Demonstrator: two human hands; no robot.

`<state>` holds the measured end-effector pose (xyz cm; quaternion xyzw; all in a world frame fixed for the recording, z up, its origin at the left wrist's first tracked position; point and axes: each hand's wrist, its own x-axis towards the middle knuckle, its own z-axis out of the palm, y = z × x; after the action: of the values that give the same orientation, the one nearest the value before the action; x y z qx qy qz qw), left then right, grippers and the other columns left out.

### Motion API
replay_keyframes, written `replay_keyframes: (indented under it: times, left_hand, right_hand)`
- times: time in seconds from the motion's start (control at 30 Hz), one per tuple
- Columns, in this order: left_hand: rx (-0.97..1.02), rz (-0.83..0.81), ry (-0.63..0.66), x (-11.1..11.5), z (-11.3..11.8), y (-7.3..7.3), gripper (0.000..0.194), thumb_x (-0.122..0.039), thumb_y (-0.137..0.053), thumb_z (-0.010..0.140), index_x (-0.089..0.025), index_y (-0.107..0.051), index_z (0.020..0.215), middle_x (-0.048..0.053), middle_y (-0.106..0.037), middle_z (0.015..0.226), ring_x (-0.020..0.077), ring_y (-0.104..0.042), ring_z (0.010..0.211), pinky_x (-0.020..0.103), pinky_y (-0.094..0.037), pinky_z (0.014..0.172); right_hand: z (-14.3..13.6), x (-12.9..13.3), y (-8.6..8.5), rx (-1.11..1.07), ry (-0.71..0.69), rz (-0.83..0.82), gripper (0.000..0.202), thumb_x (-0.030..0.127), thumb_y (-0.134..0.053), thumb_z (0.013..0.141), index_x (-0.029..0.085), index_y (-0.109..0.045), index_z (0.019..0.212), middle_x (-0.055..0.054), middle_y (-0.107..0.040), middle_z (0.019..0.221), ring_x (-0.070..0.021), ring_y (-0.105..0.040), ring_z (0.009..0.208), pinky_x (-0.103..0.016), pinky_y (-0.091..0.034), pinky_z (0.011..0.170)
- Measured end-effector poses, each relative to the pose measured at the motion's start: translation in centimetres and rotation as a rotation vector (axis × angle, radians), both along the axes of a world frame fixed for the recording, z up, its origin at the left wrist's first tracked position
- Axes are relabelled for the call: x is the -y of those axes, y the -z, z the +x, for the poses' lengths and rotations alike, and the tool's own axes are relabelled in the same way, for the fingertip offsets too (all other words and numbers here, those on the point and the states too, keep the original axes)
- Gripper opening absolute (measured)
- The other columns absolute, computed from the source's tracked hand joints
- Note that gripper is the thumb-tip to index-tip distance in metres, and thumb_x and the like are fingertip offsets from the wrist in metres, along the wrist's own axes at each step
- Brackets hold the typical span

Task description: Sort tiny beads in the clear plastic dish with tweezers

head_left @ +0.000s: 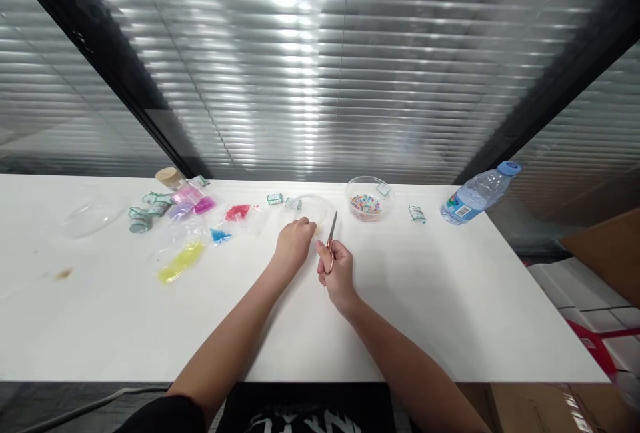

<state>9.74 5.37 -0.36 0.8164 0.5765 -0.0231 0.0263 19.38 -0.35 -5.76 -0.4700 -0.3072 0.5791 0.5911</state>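
Observation:
My right hand (340, 274) is closed around the rose-gold handles of a pair of scissors (331, 241), whose blades point away from me and look nearly closed. Beside it, my left hand (295, 244) is closed with the fingers bent down; what they pinch, if anything, is hidden. A clear round plastic dish or lid (320, 199) lies just beyond the left hand, and a small yellowish bit shows by the fingertips. Farther back to the right stands a clear round container (370, 214) with multicoloured beads in it.
Left on the white table (400, 339) lie small bags of yellow (181, 261), blue (220, 236), red (237, 212) and magenta (204, 205) pieces. A water bottle (475, 196) stands at the back right. Small printed packets (417, 213) lie along the back, near the blinds.

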Motion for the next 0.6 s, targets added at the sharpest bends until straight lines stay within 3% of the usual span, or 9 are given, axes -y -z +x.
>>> replay_keyframes:
  times: [0.27, 0.6]
  left_hand:
    - [-0.051, -0.081, -0.014, -0.4, 0.6, 0.0, 0.017, -0.009, -0.047, 0.083, -0.014, -0.064, 0.082, 0.009, -0.063, 0.090, 0.0202, -0.065, 0.077, 0.027, -0.039, 0.058]
    - [-0.107, -0.009, 0.037, -0.8, 0.5, 0.9, 0.020, -0.009, -0.044, 0.087, -0.014, -0.064, 0.088, 0.011, -0.063, 0.092, 0.0231, -0.064, 0.087, 0.032, -0.044, 0.070]
  right_hand:
    - [-0.1, 0.0, 0.1, 0.005, -0.015, -0.005, 0.048, 0.053, -0.070, 0.077, 0.023, -0.036, 0.063, 0.010, -0.042, 0.041, -0.0043, -0.027, 0.032, -0.018, -0.021, 0.031]
    - [0.0, 0.0, 0.1, 0.005, -0.025, 0.000, 0.046, 0.050, -0.069, 0.079, 0.023, -0.035, 0.062, 0.010, -0.043, 0.041, -0.0047, -0.028, 0.032, -0.019, -0.021, 0.031]
